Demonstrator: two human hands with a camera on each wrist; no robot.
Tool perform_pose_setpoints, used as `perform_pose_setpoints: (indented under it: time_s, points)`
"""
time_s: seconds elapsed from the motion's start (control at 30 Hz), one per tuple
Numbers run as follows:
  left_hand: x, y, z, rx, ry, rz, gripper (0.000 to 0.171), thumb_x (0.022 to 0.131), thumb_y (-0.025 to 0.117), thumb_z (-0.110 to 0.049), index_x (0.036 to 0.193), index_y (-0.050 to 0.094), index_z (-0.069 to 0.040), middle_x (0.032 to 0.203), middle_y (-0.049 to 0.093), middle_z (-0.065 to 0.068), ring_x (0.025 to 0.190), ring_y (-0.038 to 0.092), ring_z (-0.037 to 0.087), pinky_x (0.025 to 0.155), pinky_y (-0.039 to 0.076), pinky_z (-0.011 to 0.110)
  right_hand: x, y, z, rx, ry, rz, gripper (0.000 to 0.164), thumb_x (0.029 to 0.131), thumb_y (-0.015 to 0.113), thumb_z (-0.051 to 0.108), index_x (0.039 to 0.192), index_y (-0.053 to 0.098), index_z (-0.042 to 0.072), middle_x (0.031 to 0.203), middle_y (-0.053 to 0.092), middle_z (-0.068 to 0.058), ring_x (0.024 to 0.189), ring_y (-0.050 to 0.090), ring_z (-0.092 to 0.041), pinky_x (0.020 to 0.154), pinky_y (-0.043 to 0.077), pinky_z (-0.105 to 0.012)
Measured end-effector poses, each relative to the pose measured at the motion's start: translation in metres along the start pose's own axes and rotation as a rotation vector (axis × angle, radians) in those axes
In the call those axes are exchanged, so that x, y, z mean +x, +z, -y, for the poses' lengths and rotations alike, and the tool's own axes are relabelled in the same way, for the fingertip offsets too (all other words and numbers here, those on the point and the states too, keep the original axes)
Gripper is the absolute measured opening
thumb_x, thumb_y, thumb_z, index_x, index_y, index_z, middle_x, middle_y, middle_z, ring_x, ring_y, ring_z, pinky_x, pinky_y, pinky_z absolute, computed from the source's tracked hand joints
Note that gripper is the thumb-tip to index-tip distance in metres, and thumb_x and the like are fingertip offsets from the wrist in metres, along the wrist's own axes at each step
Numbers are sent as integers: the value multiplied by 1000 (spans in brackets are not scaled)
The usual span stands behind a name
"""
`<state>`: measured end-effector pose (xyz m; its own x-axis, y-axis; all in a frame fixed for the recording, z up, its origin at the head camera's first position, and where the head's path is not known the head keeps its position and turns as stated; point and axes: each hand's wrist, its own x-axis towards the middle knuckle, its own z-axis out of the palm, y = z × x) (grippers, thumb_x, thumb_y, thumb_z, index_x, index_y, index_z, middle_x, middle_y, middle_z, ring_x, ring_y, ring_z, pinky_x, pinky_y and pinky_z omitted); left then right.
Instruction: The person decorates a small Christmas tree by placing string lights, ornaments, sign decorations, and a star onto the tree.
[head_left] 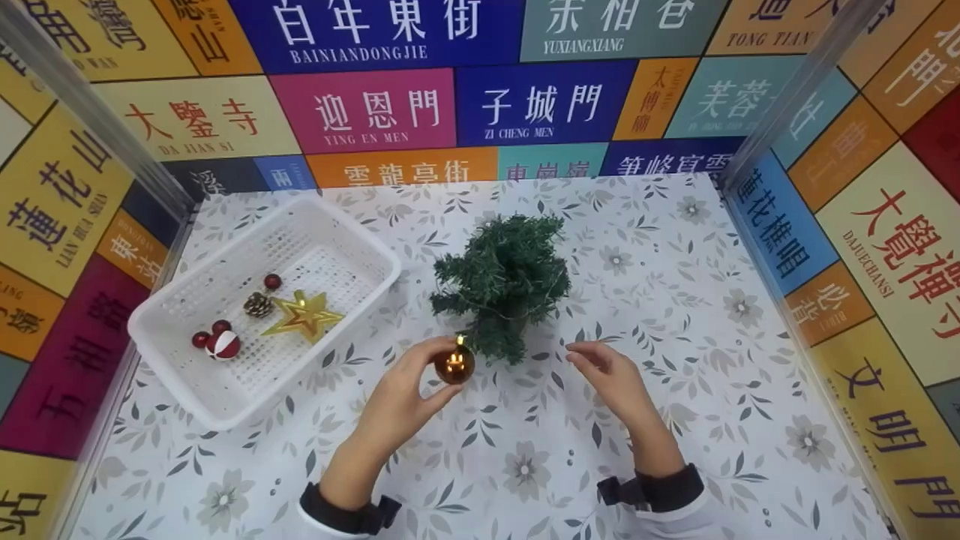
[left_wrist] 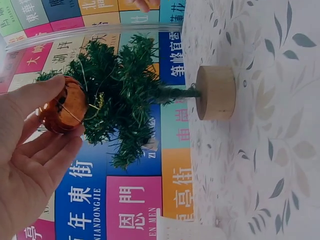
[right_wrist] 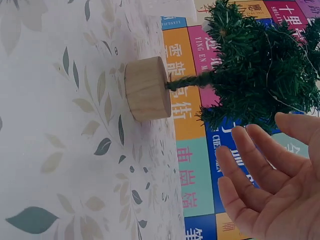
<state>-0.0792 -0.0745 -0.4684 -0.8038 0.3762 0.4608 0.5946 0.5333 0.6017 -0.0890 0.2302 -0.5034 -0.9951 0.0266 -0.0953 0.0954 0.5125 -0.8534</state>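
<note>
A small green artificial Christmas tree (head_left: 510, 281) stands upright on the table, on a round wooden base (left_wrist: 217, 93) that shows in both wrist views. My left hand (head_left: 401, 394) pinches a shiny gold-orange ball ornament (head_left: 455, 365) between thumb and fingers, close in front of the tree's near branches. A gold cap tops the ball, and a gold string (left_wrist: 94, 111) trails from it in the left wrist view. To the right of the tree, my right hand (head_left: 615, 379) holds nothing; its fingers (right_wrist: 260, 145) are loosely bent near the branches.
At the left stands a white perforated plastic basket (head_left: 169, 379). Inside lie a gold star (head_left: 306, 316), a pinecone (head_left: 259, 304), a red-and-white ball (head_left: 223, 345) and several small red balls (head_left: 272, 281). Printed panels (head_left: 375, 109) wall the table (head_left: 525, 465) at back and sides.
</note>
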Motion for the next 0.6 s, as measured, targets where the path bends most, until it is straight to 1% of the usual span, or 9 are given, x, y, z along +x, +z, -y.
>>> perform_pose_setpoints:
  time_s: [0.07, 0.13, 0.3, 0.37, 0.43, 0.5, 0.6]
  points:
    - [-1, 4, -1, -45, 14, 22, 55, 75, 78, -15, 123, 52, -9, 123, 55, 4, 111, 54, 17, 92, 45, 28, -1, 3, 4, 27, -19, 34, 29, 89, 62, 29, 111, 66, 9, 104, 66, -5, 99, 59, -20, 89, 44, -39]
    - [-3, 8, -2, -85, 20, 48, 55, 75, 77, -16, 124, 51, -10, 125, 54, 3, 110, 54, 16, 91, 45, 27, -2, 5, 7, 28, -55, 64, 29, 89, 62, 29, 111, 66, 10, 104, 66, -3, 99, 59, -19, 88, 45, -38]
    - [-5, 22, -3, -182, 38, 95, 56, 75, 78, -14, 124, 51, -11, 127, 52, 0, 111, 53, 14, 89, 46, 26, -9, 12, 17, 13, -198, 145, 30, 90, 62, 25, 116, 64, 10, 109, 65, -1, 98, 59, -16, 84, 47, -36]
    - [-5, 27, -3, -223, 52, 108, 55, 75, 77, -14, 123, 51, -12, 128, 52, -1, 113, 52, 15, 89, 46, 26, -13, 17, 22, 30, -249, 171, 31, 90, 62, 20, 119, 62, 9, 112, 63, -2, 98, 59, -17, 83, 48, -35]
    - [-6, 32, -3, -263, 70, 118, 53, 75, 77, -14, 122, 52, -11, 129, 52, 0, 115, 51, 16, 90, 46, 26, -15, 22, 26, 45, -275, 184, 34, 89, 63, 17, 121, 60, 9, 116, 61, -2, 101, 58, -17, 84, 48, -36]
    - [-6, 34, -5, -294, 83, 125, 52, 75, 77, -14, 121, 52, -11, 128, 52, 0, 116, 50, 18, 91, 46, 27, -17, 27, 29, 60, -285, 192, 36, 88, 64, 16, 123, 58, 10, 118, 60, -3, 103, 57, -20, 85, 48, -39]
    - [-7, 37, -7, -303, 96, 139, 52, 75, 77, -16, 120, 53, -10, 127, 53, 1, 114, 51, 18, 91, 45, 27, -19, 33, 31, 52, -307, 212, 39, 87, 65, 19, 125, 58, 12, 120, 58, -3, 107, 55, -21, 87, 47, -43]
